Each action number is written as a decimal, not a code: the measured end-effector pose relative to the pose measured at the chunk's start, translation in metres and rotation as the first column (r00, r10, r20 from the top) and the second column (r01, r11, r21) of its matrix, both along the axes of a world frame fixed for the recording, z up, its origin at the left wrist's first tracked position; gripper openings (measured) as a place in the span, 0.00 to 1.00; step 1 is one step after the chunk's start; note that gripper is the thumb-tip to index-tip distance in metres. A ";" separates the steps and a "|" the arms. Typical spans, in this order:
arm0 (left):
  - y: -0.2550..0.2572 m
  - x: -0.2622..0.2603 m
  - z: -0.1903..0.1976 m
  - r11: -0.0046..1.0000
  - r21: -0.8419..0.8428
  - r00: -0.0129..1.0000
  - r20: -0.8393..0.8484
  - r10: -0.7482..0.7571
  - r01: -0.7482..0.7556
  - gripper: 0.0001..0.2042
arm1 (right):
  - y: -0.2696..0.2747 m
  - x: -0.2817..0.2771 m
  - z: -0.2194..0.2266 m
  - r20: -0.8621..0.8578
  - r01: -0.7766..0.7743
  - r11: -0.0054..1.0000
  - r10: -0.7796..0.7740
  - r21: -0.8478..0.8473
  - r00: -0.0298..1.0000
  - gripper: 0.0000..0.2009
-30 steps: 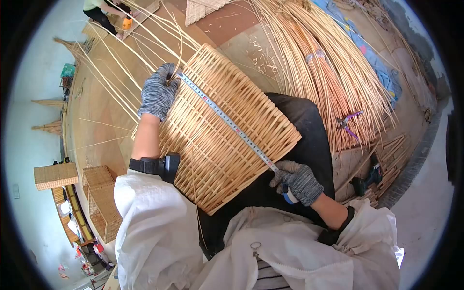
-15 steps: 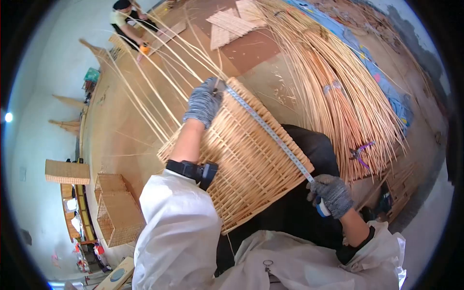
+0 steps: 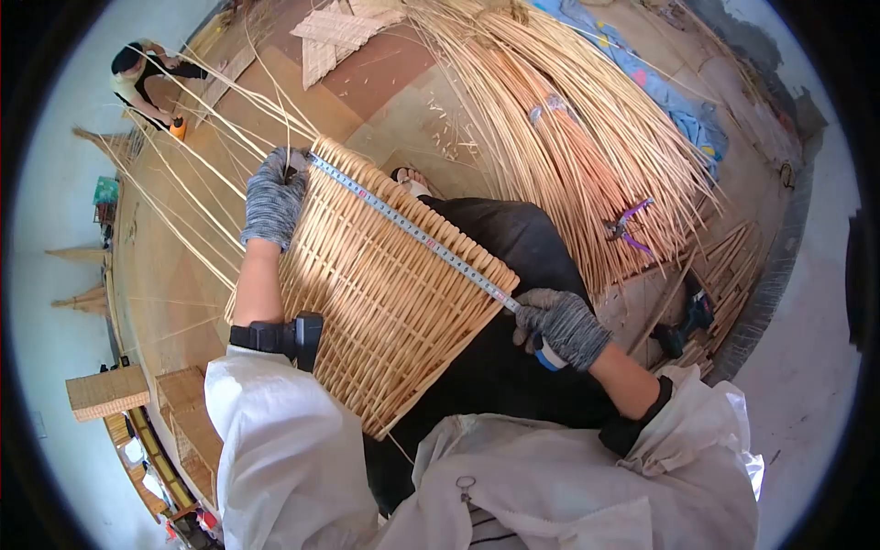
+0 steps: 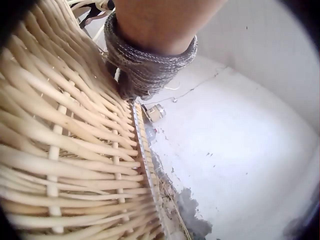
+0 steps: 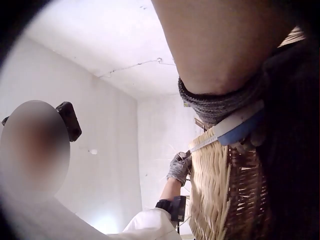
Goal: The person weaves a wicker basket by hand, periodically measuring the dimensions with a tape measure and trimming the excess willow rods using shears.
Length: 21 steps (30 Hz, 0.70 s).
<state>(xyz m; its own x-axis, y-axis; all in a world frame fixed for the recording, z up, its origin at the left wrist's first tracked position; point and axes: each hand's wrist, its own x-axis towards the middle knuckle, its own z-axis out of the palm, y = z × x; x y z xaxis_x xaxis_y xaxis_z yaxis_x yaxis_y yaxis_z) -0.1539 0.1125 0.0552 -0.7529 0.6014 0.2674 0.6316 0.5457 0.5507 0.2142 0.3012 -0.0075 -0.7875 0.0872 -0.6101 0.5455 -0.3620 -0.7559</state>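
Observation:
A pale wicker basket [image 3: 367,284] lies tilted across the person's lap, its woven face up. Along its far edge runs the metal blade [image 3: 412,231] of a tape measure, stretched taut. My gloved left hand [image 3: 273,200] pinches the blade's end at the basket's upper left corner; its fingertips are partly hidden there. In the left wrist view the blade [image 4: 145,152] follows the basket's rim from under the glove. My gloved right hand [image 3: 564,328] grips the blue and white tape measure case [image 3: 548,356] just past the right corner. The case [image 5: 240,127] also shows in the right wrist view.
Long loose canes stick out beyond the left hand. A large bundle of canes [image 3: 559,137], purple-handled pliers [image 3: 630,226] and a drill [image 3: 686,328] lie to the right. Another person [image 3: 147,78] crouches at the far left. Finished wicker boxes [image 3: 108,392] stand at left.
The head view swung away and back. The basket face has tilted, and the blade now lies nearer its far edge by the right hand. Both hands keep their holds on the tape measure.

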 end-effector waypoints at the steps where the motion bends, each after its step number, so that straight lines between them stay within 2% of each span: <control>1: 0.001 0.001 0.000 1.000 0.023 0.998 0.060 0.014 -0.015 0.09 | 0.001 0.000 0.002 0.012 -0.033 0.999 0.033 0.018 0.999 0.10; 3: 0.008 0.007 0.006 0.996 0.071 0.985 0.170 0.035 -0.048 0.07 | 0.001 0.002 0.000 0.014 0.019 0.999 -0.019 -0.027 1.000 0.09; 4: 0.010 0.001 -0.002 0.982 0.185 0.978 0.209 -0.017 -0.022 0.06 | -0.001 0.001 0.000 0.002 0.037 0.998 -0.037 -0.052 0.999 0.09; 5: 0.017 0.004 0.006 0.993 -0.038 0.992 0.055 0.110 -0.108 0.11 | -0.004 -0.001 0.001 0.002 0.098 0.992 -0.098 -0.073 0.995 0.09; 6: 0.032 0.019 0.029 0.951 -0.242 0.981 -0.018 0.193 -0.191 0.16 | -0.006 -0.001 0.002 0.004 0.150 0.983 -0.150 -0.102 0.989 0.08; 7: 0.029 0.016 0.029 0.967 -0.228 0.994 -0.019 0.110 -0.111 0.18 | -0.009 -0.001 0.002 0.008 0.194 0.972 -0.194 -0.133 0.981 0.08; 8: 0.029 0.019 0.030 0.958 -0.255 0.991 -0.053 0.122 -0.131 0.18 | -0.010 0.002 -0.001 -0.015 0.268 0.937 -0.278 -0.226 0.960 0.08; 9: 0.030 0.038 0.044 0.948 -0.241 0.976 0.019 0.217 -0.207 0.19 | -0.008 0.006 -0.006 -0.025 0.336 0.886 -0.362 -0.319 0.932 0.08; 10: 0.019 0.052 0.041 0.970 -0.108 0.975 0.033 0.220 -0.216 0.22 | -0.001 0.011 0.005 -0.006 0.322 0.870 -0.349 -0.374 0.937 0.08; 12: 0.009 0.102 0.063 0.948 -0.063 0.948 -0.082 0.307 -0.312 0.26 | 0.009 0.025 -0.007 0.035 0.339 0.768 -0.382 -0.543 0.923 0.09; 14: -0.002 0.142 0.078 0.965 0.110 0.917 -0.303 0.259 -0.236 0.27 | 0.007 0.048 -0.036 -0.133 0.184 0.944 -0.226 -0.273 0.965 0.08; 15: -0.010 0.152 0.086 0.973 0.183 0.891 -0.404 0.206 -0.141 0.27 | 0.008 0.047 -0.032 -0.154 0.143 0.947 -0.193 -0.289 0.969 0.09; 16: -0.019 0.169 0.102 0.959 0.240 0.935 -0.278 0.218 -0.152 0.25 | 0.009 0.045 -0.029 -0.176 0.101 0.948 -0.160 -0.303 0.971 0.09; 18: -0.037 0.181 0.116 0.858 0.500 0.956 -0.175 0.236 -0.120 0.27 | 0.007 0.052 0.018 -0.104 0.080 0.757 -0.192 -0.649 0.976 0.09; 19: -0.049 0.186 0.122 0.779 0.617 0.964 -0.128 0.233 -0.106 0.27 | 0.002 0.053 0.034 -0.113 0.031 0.757 -0.137 -0.652 0.984 0.10; 20: -0.065 0.186 0.124 0.800 0.591 0.950 -0.183 0.253 -0.099 0.28 | -0.006 0.053 0.048 -0.125 -0.016 0.756 -0.087 -0.655 0.988 0.10; 21: -0.078 0.182 0.125 0.753 0.648 0.969 -0.098 0.227 -0.111 0.27 | -0.014 0.052 0.055 -0.137 -0.058 0.752 -0.043 -0.657 0.990 0.11</control>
